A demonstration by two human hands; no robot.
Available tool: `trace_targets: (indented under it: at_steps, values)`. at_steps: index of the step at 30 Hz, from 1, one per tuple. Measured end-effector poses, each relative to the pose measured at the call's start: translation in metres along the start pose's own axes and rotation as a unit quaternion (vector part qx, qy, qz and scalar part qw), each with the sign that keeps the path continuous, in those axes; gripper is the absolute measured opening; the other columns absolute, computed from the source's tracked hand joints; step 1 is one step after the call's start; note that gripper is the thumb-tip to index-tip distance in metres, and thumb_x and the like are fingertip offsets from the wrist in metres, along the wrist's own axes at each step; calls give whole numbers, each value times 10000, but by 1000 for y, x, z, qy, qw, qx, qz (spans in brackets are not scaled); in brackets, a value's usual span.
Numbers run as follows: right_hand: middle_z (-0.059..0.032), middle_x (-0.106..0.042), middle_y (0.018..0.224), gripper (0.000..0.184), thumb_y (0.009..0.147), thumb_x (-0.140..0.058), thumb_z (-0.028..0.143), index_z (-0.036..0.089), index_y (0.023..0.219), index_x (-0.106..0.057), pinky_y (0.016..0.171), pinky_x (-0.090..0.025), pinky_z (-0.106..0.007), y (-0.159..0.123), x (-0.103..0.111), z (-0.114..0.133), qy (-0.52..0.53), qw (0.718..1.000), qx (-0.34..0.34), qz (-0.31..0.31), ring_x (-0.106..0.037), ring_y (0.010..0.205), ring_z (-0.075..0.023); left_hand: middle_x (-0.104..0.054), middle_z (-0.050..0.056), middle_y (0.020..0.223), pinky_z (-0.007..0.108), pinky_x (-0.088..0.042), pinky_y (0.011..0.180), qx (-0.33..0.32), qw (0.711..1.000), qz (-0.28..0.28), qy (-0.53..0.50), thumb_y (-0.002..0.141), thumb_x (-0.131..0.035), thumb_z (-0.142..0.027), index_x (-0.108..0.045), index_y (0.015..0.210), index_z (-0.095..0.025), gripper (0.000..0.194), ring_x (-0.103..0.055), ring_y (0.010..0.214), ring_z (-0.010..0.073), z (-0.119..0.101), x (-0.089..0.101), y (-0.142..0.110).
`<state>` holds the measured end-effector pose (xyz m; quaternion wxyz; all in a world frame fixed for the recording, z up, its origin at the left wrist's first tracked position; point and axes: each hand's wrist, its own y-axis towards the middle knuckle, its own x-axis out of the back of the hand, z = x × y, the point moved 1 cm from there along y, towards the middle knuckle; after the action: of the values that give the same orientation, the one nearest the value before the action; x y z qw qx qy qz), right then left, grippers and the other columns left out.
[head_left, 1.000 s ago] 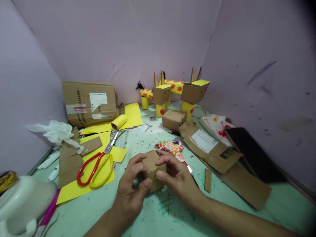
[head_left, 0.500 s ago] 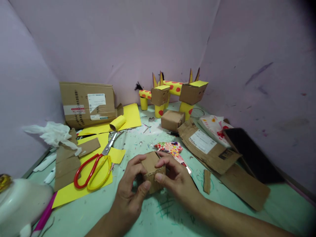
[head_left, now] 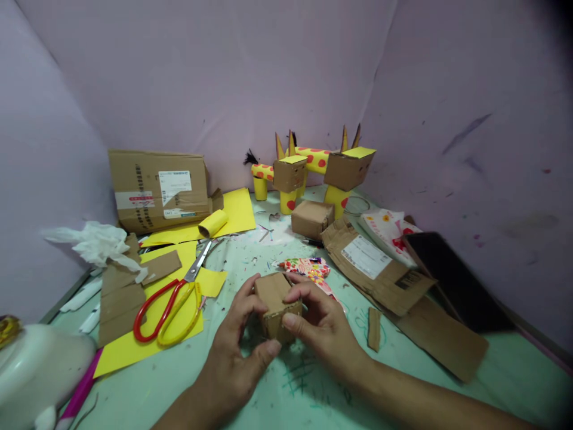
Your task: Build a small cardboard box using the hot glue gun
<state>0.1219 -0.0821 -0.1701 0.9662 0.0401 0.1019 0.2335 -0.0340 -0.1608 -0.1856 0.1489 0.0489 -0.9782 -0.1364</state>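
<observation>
A small brown cardboard box (head_left: 273,292) is between my two hands, low over the table at the front centre. My left hand (head_left: 235,349) curls round its left side, fingers at the back and thumb near the lower front edge. On the right, my right hand (head_left: 326,325) grips the box, fingertips on its top and thumb at the front right edge. Just behind lies a floral-patterned glue gun (head_left: 308,269), partly hidden by my right hand. Scissors (head_left: 170,310) with one red and one yellow handle rest to the left on yellow paper (head_left: 145,345).
Two spotted yellow cardboard animals (head_left: 290,174) stand at the back, near another small box (head_left: 312,220). A large carton (head_left: 147,209) leans at back left by a yellow tube (head_left: 213,223). Flattened cardboard (head_left: 443,337) and a dark tablet-like slab (head_left: 456,280) lie right.
The small box has tipped slightly, showing more of its front edge. My left thumb has slid right and down along its front. My right hand keeps its grip.
</observation>
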Motion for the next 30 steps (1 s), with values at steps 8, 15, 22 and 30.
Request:
trace_targets:
  at_steps: [8, 15, 22, 30]
  values:
    - [-91, -544, 1335, 149, 663, -719, 222, 240, 796, -653, 1042, -343, -476, -1, -2, 5, -9, 999, -11, 30, -488, 1256, -308, -358, 117, 1461, 522, -361, 1046, -45, 996, -68, 30, 814, -665, -240, -540, 1012, -269, 236, -379, 1351, 348, -5, -1, -2]
    - [-151, -473, 1390, 675, 646, -723, 260, 222, 1270, -469, 880, -504, -412, 5, -1, 22, -47, 988, -58, 133, -535, 1208, -296, -377, 135, 1455, 532, -388, 1031, -44, 993, -97, 59, 824, -639, -223, -541, 1028, -263, 230, -418, 1326, 350, -7, 6, -1]
    - [-112, -716, 836, 345, 775, -578, 536, 203, 825, -652, 653, -442, -387, 27, 34, 67, -580, 812, -36, -51, -658, 835, -338, -417, 123, 1408, 594, -365, 1029, -29, 987, -134, 86, 835, -613, -222, -512, 1002, -272, 201, -428, 1316, 351, -7, 15, 6]
    - [-60, -577, 514, 360, 630, -687, 416, 214, 440, -458, 478, -255, -276, 46, 47, 43, -579, 795, -179, 19, -594, 587, -241, -415, 125, 1425, 550, -410, 1019, -24, 981, -151, 119, 824, -613, -207, -503, 996, -262, 211, -479, 1282, 333, -8, 18, 7]
